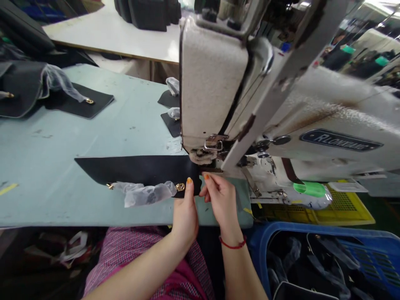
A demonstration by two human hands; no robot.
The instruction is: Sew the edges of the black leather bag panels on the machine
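Observation:
A flat black leather-like panel [137, 166] lies on the pale green table, its right end beside the needle area of a sewing machine [215, 83]. Gold-coloured hardware [180, 187] sits on it, joined to a strip wrapped in clear plastic [146, 193]. My left hand [186, 212] grips the panel's near right edge, thumb on top and the fingers hidden beneath. Just right of the panel's end is my right hand [220, 198], thumb and forefinger pinched together close to the machine's foot. Whatever lies between those fingertips is too small to make out.
Stacked black panels with plastic-wrapped hardware [78, 98] lie at the far left. Two small black pieces [170, 110] rest behind the machine head. A blue basket [265, 233] of black pieces stands at lower right, by a yellow crate [350, 208]. A white table [103, 29] is behind.

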